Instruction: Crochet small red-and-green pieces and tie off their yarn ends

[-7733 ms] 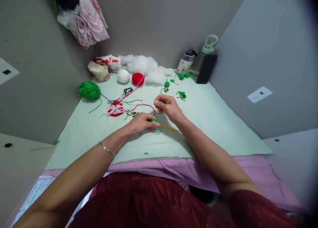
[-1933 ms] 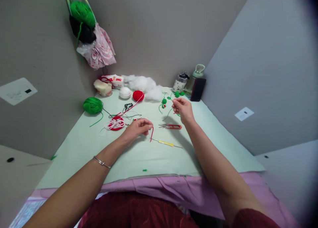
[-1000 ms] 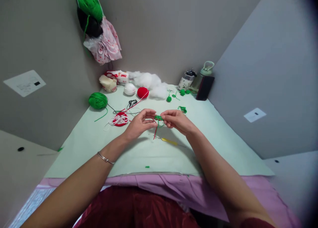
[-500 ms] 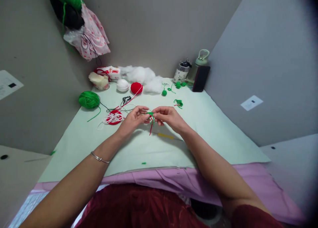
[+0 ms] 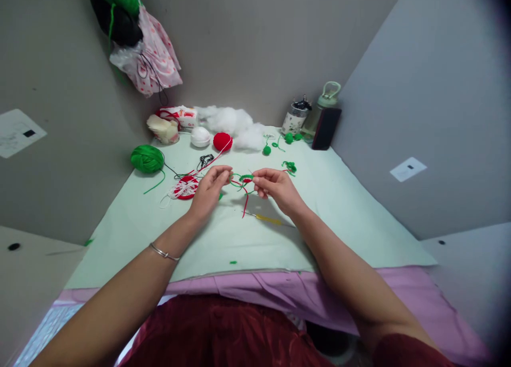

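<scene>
A small green and red crocheted piece [image 5: 246,179] hangs over the table, its right end pinched between the thumb and fingers of my right hand [image 5: 277,188]. A thin needle-like tip seems to rise beside my right fingertips; it is too small to be sure. To the left, my left hand [image 5: 209,190] is closed with its fingertips on green yarn [image 5: 235,179], which runs across to the piece. A red yarn tail [image 5: 246,203] dangles below it. On the cloth beneath lies a crochet hook [image 5: 268,219] with a yellow handle.
Left of my hands are a green yarn ball [image 5: 147,159] and a red disc wound with white yarn [image 5: 186,187]. Behind sit a white ball [image 5: 200,137], a red yarn ball [image 5: 222,141] and white stuffing [image 5: 235,124]. A phone [image 5: 327,128] leans on a bottle [image 5: 328,92] at back right.
My hands have moved apart from being close together. The crocheted piece now shows between them, with green yarn stretched toward my left hand. The view has shifted slightly.
</scene>
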A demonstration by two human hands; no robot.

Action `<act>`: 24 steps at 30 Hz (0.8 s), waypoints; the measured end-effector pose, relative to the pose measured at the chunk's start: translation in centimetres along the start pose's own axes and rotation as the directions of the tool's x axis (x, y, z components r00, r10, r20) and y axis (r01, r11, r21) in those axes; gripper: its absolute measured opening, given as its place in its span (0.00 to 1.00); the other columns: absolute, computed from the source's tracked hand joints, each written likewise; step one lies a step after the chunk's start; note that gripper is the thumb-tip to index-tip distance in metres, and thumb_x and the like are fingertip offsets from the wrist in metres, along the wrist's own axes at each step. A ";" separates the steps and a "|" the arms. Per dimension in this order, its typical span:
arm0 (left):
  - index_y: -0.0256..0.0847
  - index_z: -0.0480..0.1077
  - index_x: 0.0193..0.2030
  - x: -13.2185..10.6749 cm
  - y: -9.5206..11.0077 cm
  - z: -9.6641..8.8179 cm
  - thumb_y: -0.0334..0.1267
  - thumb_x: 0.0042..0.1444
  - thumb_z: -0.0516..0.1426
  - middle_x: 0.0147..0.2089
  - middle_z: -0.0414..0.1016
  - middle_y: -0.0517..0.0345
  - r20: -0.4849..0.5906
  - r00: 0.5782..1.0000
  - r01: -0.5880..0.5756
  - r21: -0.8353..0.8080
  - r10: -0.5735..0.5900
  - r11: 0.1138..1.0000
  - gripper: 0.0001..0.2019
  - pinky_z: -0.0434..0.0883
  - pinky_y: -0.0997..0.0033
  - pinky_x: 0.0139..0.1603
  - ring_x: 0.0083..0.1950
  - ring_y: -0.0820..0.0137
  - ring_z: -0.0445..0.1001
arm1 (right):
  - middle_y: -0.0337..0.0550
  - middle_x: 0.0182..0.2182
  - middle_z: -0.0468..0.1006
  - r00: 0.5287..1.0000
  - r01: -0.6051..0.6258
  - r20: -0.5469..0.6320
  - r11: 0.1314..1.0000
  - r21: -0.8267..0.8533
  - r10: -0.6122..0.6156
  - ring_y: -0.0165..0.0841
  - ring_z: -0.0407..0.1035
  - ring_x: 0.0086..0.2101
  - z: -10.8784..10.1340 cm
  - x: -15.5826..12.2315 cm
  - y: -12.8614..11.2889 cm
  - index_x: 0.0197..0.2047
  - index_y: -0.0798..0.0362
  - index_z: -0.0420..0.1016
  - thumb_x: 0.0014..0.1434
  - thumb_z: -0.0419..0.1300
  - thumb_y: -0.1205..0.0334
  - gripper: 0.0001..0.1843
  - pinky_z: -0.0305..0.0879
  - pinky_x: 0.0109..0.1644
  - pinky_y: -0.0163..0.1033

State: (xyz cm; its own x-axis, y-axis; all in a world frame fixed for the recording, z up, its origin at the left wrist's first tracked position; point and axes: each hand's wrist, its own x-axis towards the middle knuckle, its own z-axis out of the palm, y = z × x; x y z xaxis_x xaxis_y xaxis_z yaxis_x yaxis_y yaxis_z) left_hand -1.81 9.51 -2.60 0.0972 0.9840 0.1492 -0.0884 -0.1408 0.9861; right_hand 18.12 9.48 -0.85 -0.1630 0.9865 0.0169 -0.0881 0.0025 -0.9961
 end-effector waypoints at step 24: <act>0.42 0.79 0.43 0.1 -0.6 -0.3 0.47 0.54 0.66 0.42 0.79 0.55 0.228 0.970 0.070 0.077 -0.086 0.995 0.13 0.67 0.68 0.45 0.41 0.67 0.73 | 0.38 0.27 0.74 0.972 0.237 0.089 0.899 -0.369 -0.219 0.28 0.66 0.26 -0.3 -0.6 -0.4 0.33 0.53 0.78 0.57 0.67 0.51 0.13 0.62 0.31 0.37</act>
State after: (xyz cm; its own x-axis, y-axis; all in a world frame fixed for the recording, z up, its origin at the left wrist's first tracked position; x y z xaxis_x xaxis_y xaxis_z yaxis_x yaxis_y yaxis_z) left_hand -2.08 9.69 -3.24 0.3277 0.9416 0.0769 -0.0050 -0.0796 0.9968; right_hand 18.52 8.98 -0.52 -0.2264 0.9433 0.2426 0.2449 0.2962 -0.9232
